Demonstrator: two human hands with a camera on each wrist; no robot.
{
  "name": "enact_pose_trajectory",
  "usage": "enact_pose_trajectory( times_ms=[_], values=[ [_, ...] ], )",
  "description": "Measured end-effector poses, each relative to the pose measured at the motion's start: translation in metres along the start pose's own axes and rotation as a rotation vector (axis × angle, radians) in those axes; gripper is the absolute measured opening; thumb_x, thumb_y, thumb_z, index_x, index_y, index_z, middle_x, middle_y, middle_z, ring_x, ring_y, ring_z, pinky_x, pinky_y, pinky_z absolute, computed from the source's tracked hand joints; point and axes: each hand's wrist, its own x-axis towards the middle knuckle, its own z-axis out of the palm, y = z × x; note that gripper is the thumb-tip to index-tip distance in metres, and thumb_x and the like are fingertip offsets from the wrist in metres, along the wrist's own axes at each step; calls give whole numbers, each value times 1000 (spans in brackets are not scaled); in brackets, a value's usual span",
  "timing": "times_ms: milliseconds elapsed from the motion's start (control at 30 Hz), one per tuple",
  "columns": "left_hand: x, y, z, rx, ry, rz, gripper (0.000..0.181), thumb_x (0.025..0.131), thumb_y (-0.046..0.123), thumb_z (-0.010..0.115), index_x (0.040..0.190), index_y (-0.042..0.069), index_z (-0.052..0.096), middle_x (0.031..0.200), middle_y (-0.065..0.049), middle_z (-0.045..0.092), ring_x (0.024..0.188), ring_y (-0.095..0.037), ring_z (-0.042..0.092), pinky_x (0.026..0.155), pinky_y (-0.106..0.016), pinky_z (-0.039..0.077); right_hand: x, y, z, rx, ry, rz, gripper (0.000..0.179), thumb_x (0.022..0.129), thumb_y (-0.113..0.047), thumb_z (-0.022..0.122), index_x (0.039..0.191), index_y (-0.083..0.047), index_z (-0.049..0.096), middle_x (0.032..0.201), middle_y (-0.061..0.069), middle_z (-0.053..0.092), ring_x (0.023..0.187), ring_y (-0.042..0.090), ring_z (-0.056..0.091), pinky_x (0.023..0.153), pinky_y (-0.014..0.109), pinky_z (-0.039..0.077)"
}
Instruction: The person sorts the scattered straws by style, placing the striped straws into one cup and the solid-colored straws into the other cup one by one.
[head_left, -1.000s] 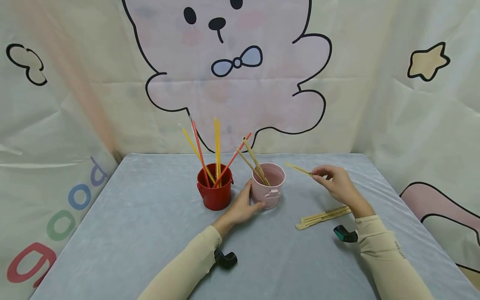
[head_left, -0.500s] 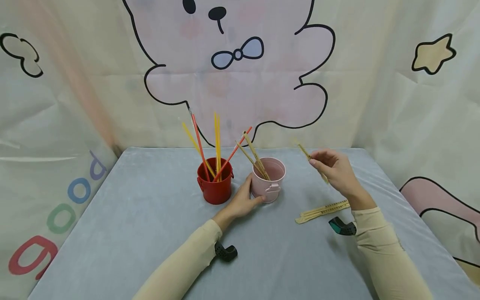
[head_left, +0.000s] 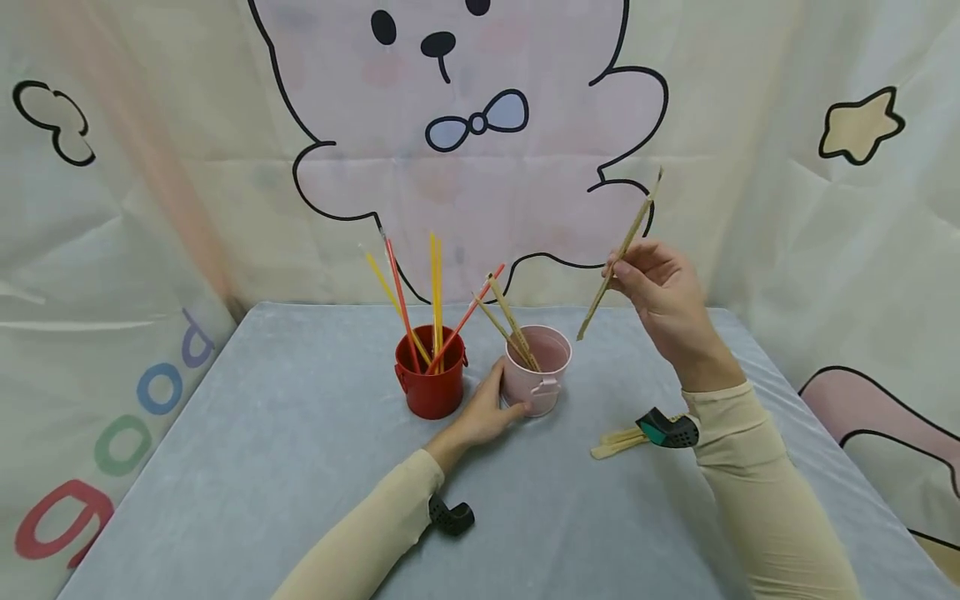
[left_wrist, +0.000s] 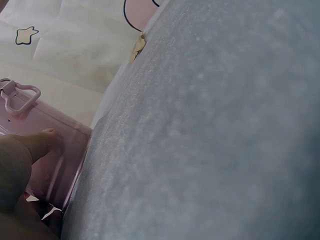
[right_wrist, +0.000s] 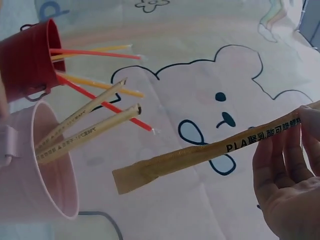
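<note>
My left hand [head_left: 480,410] grips the small pink bucket [head_left: 531,393] low on its side, with the thumb across its front in the left wrist view. Inside that bucket lean several paper-wrapped straws [right_wrist: 90,132]. Up and to the right, my right hand [head_left: 660,300] pinches another paper-wrapped straw [head_left: 622,250], tilted, its lower end just right of the bucket's rim. Printed lettering shows on its brown wrapper in the right wrist view. More wrapped straws [head_left: 617,446] lie on the table, partly hidden behind the right wrist camera.
A red bucket [head_left: 429,393] with several red and yellow straws [head_left: 435,283] stands just left of the pink one. Blue-grey cloth covers the table [head_left: 300,467]. Behind hangs a printed curtain [head_left: 525,192].
My right hand has risen with the wrapped straw, turning it from nearly flat to steeply slanted. My left hand has stayed on the pink bucket.
</note>
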Motion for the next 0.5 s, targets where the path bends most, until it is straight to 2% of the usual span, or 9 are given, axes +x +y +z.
enact_pose_trajectory(
  times_ms=[133,367,500],
  values=[
    [-1,-2,0,-3,-10,-8,87,94,21,72,162,18,17,168,-4,26,156,-24,23,128,-49,20,6,13,4,-84,-9,51,24,98,10,55,102,-10,68,94,-1,72,87,10,69,83,23,58],
    [-1,-1,0,-34,-8,12,86,94,20,71,162,17,18,167,-5,26,156,-25,23,128,-52,18,11,45,5,-144,-15,112,22,97,7,57,99,-13,67,89,-2,72,82,8,69,81,23,59],
    [0,0,-1,-27,-12,9,86,94,21,71,162,18,17,168,-4,26,156,-25,22,128,-51,18,12,62,5,-228,0,183,18,98,3,59,99,-14,65,88,-5,70,82,7,66,80,22,58]
  ],
)
